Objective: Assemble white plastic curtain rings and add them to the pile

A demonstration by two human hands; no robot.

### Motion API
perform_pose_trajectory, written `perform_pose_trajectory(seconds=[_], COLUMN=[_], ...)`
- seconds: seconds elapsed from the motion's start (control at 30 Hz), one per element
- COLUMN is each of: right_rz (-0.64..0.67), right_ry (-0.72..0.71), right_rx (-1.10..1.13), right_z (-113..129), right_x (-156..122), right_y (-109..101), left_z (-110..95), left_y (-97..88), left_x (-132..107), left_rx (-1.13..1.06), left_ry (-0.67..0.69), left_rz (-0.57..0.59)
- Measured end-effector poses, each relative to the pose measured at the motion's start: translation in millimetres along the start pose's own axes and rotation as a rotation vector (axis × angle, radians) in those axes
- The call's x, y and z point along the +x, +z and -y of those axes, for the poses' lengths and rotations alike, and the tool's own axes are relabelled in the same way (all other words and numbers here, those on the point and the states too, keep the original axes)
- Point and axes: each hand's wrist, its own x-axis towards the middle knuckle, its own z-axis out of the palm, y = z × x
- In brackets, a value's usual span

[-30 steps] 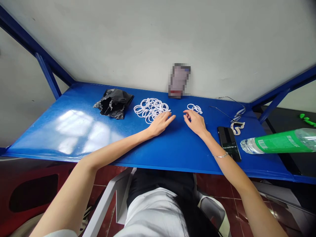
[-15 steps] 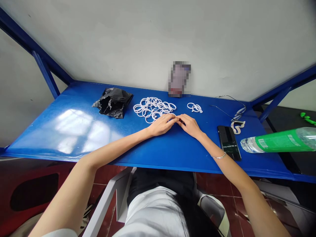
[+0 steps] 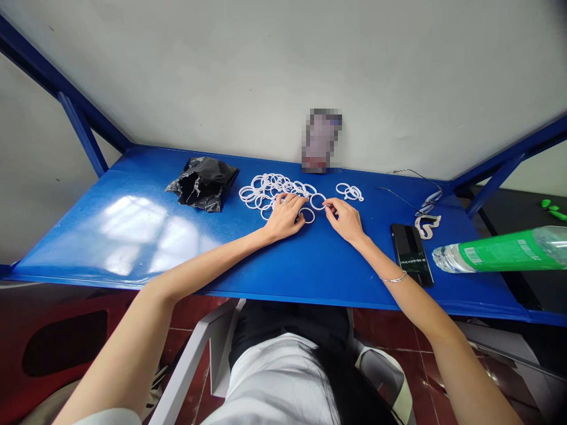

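- Right hand point(image 3: 345, 219): the grip is narrow, thumb and fingertips appearing to pinch the right edge of a white ring point(image 3: 311, 203)
- Held ring: it lies at the right end of the ring pile point(image 3: 266, 190), between the two hands; whether it is linked to its neighbours cannot be told
- Left hand point(image 3: 286, 218): laid over the near right part of the pile, fingers spread and bent; they hide what is beneath, so whether this grip holds a ring cannot be told
- Near ring point(image 3: 314, 217): lies just beside the left thumb and partly behind it; best handled apart from the held ring, lest the two catch
- Good practice, as judged here: a light pinch on the rim should suffice, since a hard squeeze could bend so thin a hoop
- Steadying: gentle left-hand pressure on the pile would help prevent neighbouring rings from being dragged along
- Direction: a low, level pull to the right would favour clean separation; a steep lift could snag overlapping rims
- Clearance: a small group of rings point(image 3: 349, 192) lies beyond the right hand on the far side of the table point(image 3: 248, 271), and should be left undisturbed by the knuckles
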Motion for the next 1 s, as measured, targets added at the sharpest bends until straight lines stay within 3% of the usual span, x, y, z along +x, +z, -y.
perform_pose_trajectory(seconds=[0.3, 0.47, 0.57, 0.8, 1.0], right_rz=[-0.017, -0.048, -0.064, -0.055, -0.057], right_ry=[0.110, 0.131, 0.137, 0.160, 0.160], right_rx=[0.014, 0.015, 0.026, 0.033, 0.052], right_z=[2.2, 0.1, -1.6, -0.5, -1.1], right_x=[0.6, -0.2, -0.5, 0.1, -0.3], right_y=[-0.7, 1.4, 3.3, 2.6, 2.6], left_z=[2.2, 0.2, 0.2, 0.7, -1.2], left_y=[-0.9, -1.1, 0.7, 4.2, 6.2], left_x=[-0.2, 1.0, 1.5, 0.5, -2.9], left_rx=[0.148, 0.148, 0.154, 0.196, 0.272], left_ry=[-0.154, 0.058, 0.103, 0.017, -0.082], left_rz=[-0.033, 0.056, 0.118, 0.156, 0.053])
